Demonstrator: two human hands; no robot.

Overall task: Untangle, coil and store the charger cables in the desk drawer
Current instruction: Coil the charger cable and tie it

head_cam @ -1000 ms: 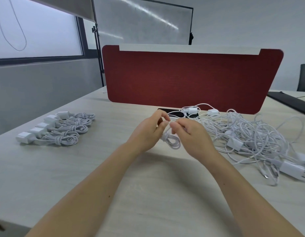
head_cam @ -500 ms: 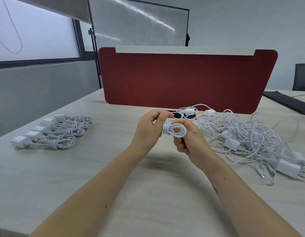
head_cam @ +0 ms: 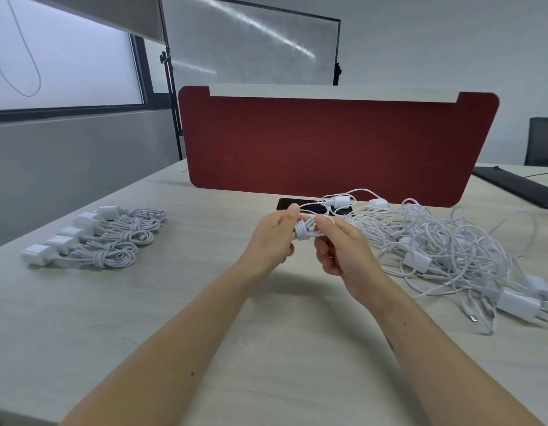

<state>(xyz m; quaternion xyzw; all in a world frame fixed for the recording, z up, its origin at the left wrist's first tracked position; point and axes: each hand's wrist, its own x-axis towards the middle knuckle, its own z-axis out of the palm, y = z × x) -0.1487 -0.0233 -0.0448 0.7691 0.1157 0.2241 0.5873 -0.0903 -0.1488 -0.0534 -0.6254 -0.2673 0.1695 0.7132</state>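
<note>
At centre frame, above the desk [head_cam: 143, 318], both hands hold one small white cable bundle [head_cam: 306, 230] between them. The left hand [head_cam: 272, 238] grips the bundle's left end with curled fingers and thumb. The right hand [head_cam: 343, 250] pinches its right end between thumb and forefinger, and its other fingers are loosely curled below. At right of frame, a tangled pile of white charger cables [head_cam: 445, 247] lies on the desk, with one plug [head_cam: 518, 305] at its lower right edge. At left of frame, five coiled chargers [head_cam: 112, 238] lie in a row. A red divider panel [head_cam: 328, 146] stands behind, with a black flat object [head_cam: 286, 203] at its base.
</note>
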